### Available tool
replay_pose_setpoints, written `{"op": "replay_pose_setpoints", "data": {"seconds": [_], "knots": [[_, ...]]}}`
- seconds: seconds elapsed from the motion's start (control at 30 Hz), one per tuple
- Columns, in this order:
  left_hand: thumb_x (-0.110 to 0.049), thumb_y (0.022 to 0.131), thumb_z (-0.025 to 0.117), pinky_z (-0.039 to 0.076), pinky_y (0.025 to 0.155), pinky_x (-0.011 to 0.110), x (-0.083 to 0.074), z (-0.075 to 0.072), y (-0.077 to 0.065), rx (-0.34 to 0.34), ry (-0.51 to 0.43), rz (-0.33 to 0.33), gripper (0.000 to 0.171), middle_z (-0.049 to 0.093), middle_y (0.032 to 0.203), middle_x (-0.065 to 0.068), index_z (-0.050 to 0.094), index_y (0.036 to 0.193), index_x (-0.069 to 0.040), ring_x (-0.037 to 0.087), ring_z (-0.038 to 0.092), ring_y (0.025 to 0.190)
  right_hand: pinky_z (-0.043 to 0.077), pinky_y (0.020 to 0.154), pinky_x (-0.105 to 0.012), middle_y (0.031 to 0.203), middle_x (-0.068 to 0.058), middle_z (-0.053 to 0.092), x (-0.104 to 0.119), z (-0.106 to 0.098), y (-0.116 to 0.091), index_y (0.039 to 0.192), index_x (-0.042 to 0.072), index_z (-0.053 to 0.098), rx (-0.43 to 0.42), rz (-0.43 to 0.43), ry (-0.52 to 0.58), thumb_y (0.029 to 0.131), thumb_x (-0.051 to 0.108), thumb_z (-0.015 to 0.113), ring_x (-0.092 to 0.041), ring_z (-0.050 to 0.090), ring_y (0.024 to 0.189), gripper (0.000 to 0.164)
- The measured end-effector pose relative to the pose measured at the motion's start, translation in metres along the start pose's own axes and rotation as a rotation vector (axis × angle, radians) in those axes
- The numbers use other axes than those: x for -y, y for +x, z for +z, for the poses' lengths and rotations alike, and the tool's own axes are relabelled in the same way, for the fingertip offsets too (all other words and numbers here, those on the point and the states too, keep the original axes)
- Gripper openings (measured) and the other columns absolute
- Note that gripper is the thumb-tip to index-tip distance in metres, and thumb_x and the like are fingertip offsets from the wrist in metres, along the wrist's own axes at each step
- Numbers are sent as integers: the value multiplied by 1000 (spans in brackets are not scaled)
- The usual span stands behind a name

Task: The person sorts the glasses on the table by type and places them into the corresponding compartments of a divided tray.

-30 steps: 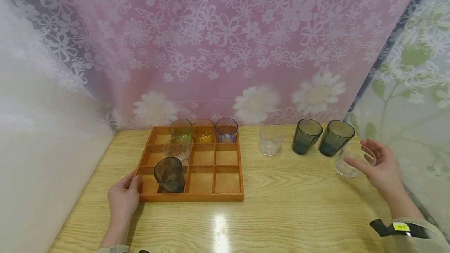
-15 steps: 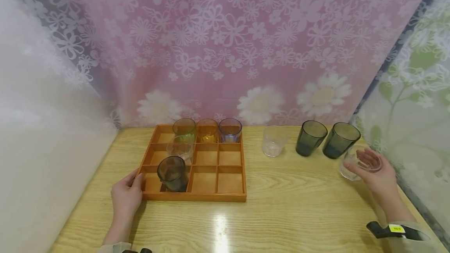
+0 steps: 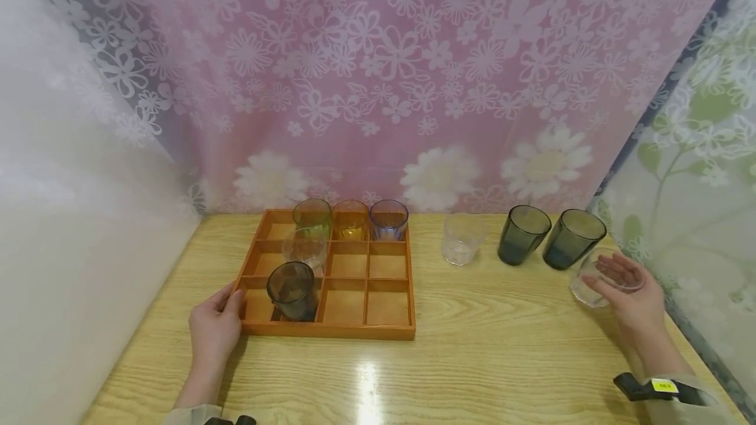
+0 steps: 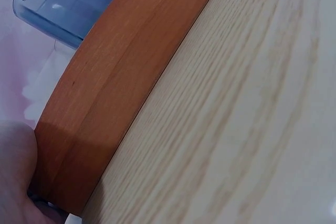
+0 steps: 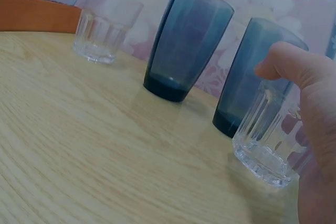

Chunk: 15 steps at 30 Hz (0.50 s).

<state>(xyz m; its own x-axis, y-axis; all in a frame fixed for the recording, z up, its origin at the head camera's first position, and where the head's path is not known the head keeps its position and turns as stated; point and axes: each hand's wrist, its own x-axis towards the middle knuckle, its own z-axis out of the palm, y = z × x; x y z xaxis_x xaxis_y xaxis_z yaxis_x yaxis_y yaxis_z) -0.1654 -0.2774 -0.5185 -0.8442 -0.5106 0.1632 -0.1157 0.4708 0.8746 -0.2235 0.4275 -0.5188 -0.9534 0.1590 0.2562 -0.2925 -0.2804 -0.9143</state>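
My right hand (image 3: 638,297) is around a clear glass (image 5: 260,148) at the right of the table, thumb on the near side and fingers at the far side. That glass stands close beside two dark grey tumblers, the nearer tumbler (image 3: 573,239) and the other tumbler (image 3: 522,235). With thumb and fingers, my left hand (image 3: 215,326) grips the front left corner of a divided wooden tray (image 3: 331,331). Inside the tray, a dark glass (image 3: 293,290) stands in the front row and a clear glass (image 3: 304,248) right behind it.
Green (image 3: 312,218), amber (image 3: 351,220) and blue glasses (image 3: 388,220) fill part of the tray's back row. Another clear glass (image 3: 462,239) stands between tray and tumblers. A pink floral curtain (image 3: 378,84) hangs behind the wood-grain table (image 3: 484,359).
My right fingers have closed in around the clear glass. The head view has shifted slightly, so everything appears a little farther right. My left hand has stayed on the tray corner.
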Motion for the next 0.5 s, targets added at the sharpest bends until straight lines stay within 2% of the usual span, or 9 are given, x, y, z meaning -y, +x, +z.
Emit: {"op": "replay_pose_setpoints", "data": {"seconds": [0.1, 0.37, 0.5], "knots": [[-15, 107, 64, 46, 70, 3, 1, 0, -1, 5, -3, 2, 33, 73, 121, 24, 71, 134, 4, 33, 68, 112, 61, 83, -31, 134, -7, 65, 6, 4, -3, 151, -1, 39, 35, -21, 61, 93, -30, 56, -15, 66, 119, 67], [-15, 107, 65, 47, 69, 4, 4, 0, -1, 0, 5, 5, 33, 73, 122, 23, 71, 133, 3, 31, 68, 111, 56, 91, -23, 133, -5, 69, 25, 26, -10, 149, -2, 46, 59, -77, -87, 86, -34, 61, -12, 66, 120, 72], [-15, 107, 65, 47, 69, 4, 2, 0, -1, 3, 0, 2, 33, 73, 122, 22, 71, 133, 4, 31, 68, 112, 54, 96, -22, 134, -5, 69, 34, 41, -17, 148, -4, 48, 97, -88, -112, 85, -34, 62, -12, 65, 121, 71]]}}
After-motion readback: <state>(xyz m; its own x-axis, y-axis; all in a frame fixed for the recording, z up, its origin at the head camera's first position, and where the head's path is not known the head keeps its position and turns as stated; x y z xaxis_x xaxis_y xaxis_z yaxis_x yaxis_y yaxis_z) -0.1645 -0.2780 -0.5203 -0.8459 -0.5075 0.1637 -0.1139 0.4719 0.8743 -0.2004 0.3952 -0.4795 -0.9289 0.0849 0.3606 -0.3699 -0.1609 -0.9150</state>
